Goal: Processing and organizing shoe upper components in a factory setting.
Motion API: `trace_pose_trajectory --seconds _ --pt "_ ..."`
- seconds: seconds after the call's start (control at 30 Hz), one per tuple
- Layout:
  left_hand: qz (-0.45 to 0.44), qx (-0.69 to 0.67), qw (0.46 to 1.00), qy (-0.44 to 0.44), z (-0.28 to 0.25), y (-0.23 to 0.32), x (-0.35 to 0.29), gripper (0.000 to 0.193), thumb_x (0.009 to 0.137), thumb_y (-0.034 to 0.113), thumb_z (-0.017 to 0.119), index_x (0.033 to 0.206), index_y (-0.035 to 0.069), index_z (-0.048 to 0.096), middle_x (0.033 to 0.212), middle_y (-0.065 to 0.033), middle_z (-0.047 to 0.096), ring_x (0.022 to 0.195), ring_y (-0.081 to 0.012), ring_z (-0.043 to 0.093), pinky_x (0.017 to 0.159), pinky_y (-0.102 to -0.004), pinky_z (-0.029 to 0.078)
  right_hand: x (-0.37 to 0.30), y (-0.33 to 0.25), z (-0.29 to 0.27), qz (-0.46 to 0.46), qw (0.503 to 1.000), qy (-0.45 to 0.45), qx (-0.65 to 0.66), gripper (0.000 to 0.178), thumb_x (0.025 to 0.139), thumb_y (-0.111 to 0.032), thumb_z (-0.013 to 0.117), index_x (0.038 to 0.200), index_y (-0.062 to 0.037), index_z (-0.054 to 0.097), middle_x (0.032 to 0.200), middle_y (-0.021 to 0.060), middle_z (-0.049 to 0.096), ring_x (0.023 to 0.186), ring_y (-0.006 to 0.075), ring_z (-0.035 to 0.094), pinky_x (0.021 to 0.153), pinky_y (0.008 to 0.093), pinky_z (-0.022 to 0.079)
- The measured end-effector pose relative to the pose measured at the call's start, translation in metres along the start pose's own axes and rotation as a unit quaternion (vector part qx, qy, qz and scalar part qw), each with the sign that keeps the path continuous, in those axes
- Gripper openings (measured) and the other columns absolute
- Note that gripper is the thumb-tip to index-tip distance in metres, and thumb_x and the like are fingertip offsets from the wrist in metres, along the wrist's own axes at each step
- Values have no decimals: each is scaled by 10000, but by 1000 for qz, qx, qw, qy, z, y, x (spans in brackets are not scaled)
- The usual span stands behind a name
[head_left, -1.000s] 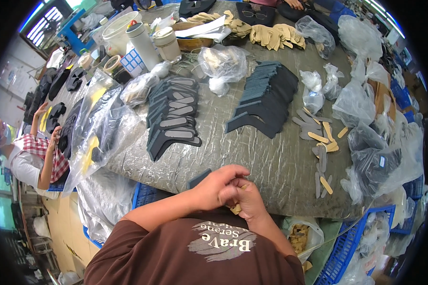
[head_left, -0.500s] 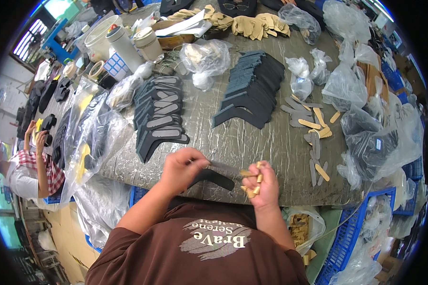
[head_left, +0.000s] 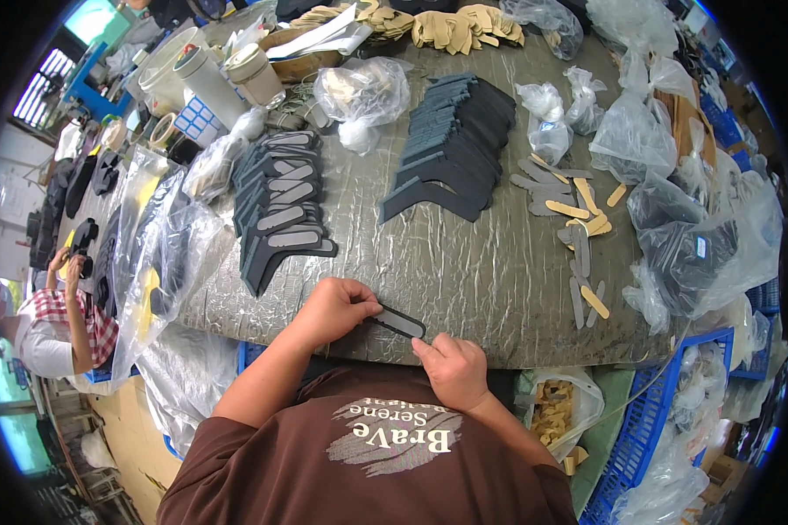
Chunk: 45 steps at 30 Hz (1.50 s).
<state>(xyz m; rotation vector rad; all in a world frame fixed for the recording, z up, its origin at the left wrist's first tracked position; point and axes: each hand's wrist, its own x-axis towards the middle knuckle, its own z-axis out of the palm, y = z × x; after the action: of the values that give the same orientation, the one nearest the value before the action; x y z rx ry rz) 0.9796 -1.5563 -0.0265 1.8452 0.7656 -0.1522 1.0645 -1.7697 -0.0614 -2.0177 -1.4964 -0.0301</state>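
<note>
At the table's front edge lies a black V-shaped piece (head_left: pixel 418 336) with a grey oval-ended strip (head_left: pixel 401 321) on one arm. My left hand (head_left: pixel 334 311), closed, pinches the strip's left end against the piece, hiding the rest of the piece. My right hand (head_left: pixel 453 369) is closed too, thumb and fingertip pressing at the strip's right end; its curled fingers are partly hidden. Ahead on the left is a stack of black pieces with grey strips (head_left: pixel 292 239). A second stack of plain black pieces (head_left: pixel 446 149) lies farther off in the middle.
Loose grey and tan strips (head_left: pixel 569 208) are scattered at the right, beside clear plastic bags (head_left: pixel 630 144). A white canister (head_left: pixel 210 87) and tubs stand far left. A bag of tan scraps (head_left: pixel 553 411) and blue crate (head_left: pixel 626 446) sit below right. A co-worker (head_left: pixel 57 324) works at left.
The grey strip, held in the air between my hands before, now lies on the black piece. My right hand moved left and down onto its end; the tan peeled curls no longer show in it.
</note>
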Motion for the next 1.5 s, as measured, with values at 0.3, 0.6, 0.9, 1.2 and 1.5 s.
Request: trace_pose_trajectory --seconds 0.3,0.6,0.9,1.2,1.5 --pt "0 30 999 20 1 4 -1 114 741 104 699 783 0 681 622 -26 618 565 -63 512 528 -240 432 2 -1 1 -10 1000 18 14 196 703 -106 602 886 -58 652 903 40 595 572 186 551 509 316 436" --pt "52 86 994 42 4 -3 -2 127 730 111 696 783 -4 680 642 -85 644 567 -107 568 552 -273 465 -1 -1 2 -11 1000 4 -2 181 701 -108 605 866 -58 661 1025 36 635 584 180 557 541 315 446" --pt "144 253 952 90 6 11 -2 89 709 114 681 728 29 665 717 -143 619 664 -314 606 611 -354 478 5 0 -1 -1 1000 -1 6 132 732 -103 604 848 -66 657 1011 42 634 614 194 590 549 327 463" --pt "107 209 943 235 -75 -8 -5 191 670 129 734 731 15 594 656 -172 597 646 -343 595 581 -385 465 50 37 -30 176 961 25 214 142 865 -120 561 847 17 598 742 156 608 638 289 593 566 325 449" --pt "180 151 949 211 -73 11 15 255 690 99 743 885 17 602 695 -92 560 551 -165 507 524 -293 417 -11 60 -78 292 879 362 108 85 841 -76 537 841 1 574 694 84 573 642 148 535 611 301 442"
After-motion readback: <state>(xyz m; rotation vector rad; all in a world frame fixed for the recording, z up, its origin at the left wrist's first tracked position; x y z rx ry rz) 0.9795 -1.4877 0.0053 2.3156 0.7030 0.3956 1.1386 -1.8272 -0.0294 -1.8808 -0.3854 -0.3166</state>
